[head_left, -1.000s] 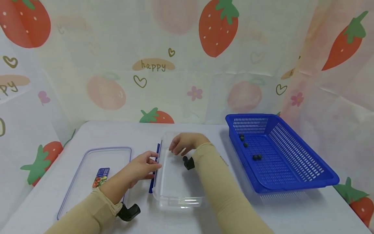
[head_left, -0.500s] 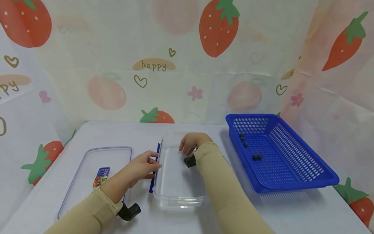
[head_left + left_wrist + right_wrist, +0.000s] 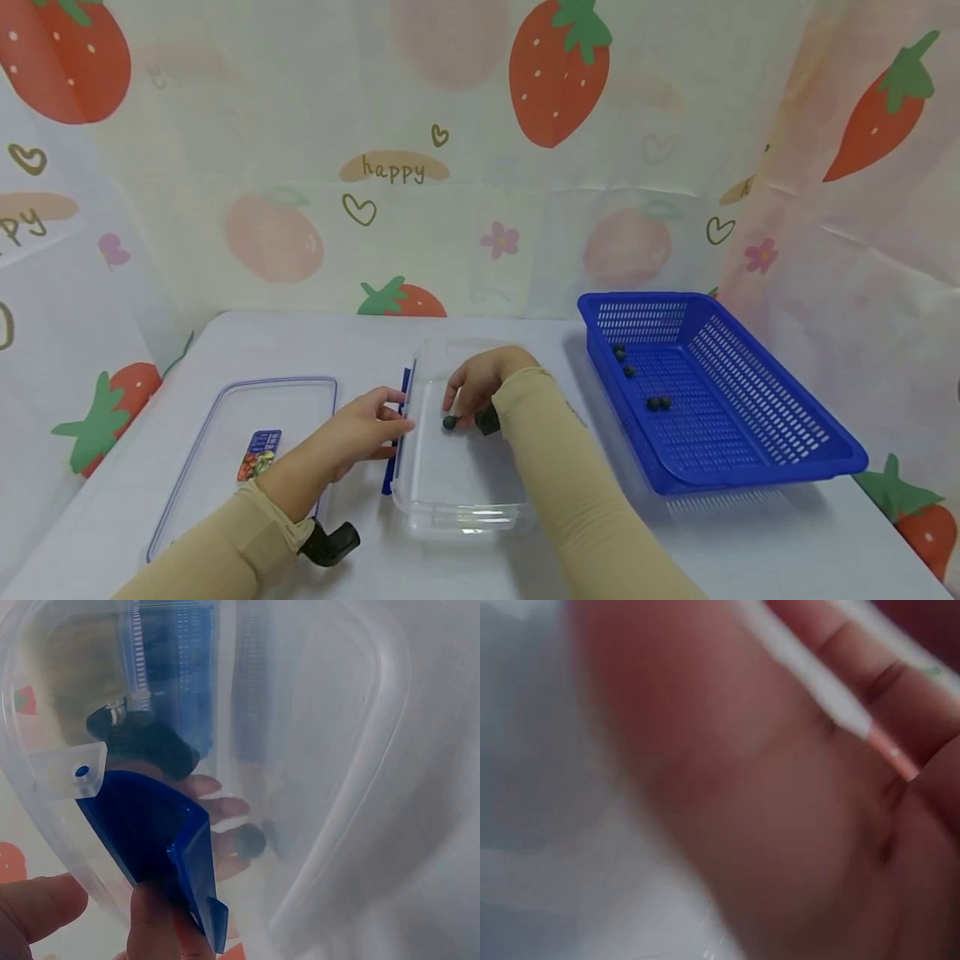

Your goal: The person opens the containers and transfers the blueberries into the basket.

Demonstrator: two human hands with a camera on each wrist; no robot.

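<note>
A clear plastic box (image 3: 457, 483) with a blue side latch (image 3: 150, 825) stands mid-table. My left hand (image 3: 367, 429) holds it at the left side, fingertips at the rim and against the folded-out latch. Inside the box, my right hand (image 3: 480, 383) reaches down, pinching a small dark ball (image 3: 449, 422) at its fingertips. Through the clear wall, the left wrist view shows this ball (image 3: 250, 841) beside the finger ends. The right wrist view is filled by blurred fingers (image 3: 727, 780), and the ball is hidden there.
At right stands a blue perforated basket (image 3: 750, 467) with several dark balls (image 3: 659, 403) along its left part. A clear lid with a purple rim (image 3: 277, 380) and a printed label (image 3: 259, 455) lies at left. Strawberry-print cloth (image 3: 480, 208) closes off the back and sides.
The right hand shifted right within the box, then came back left and lower, and the dark ball now shows at its fingertips. The left hand stays at the box's side.
</note>
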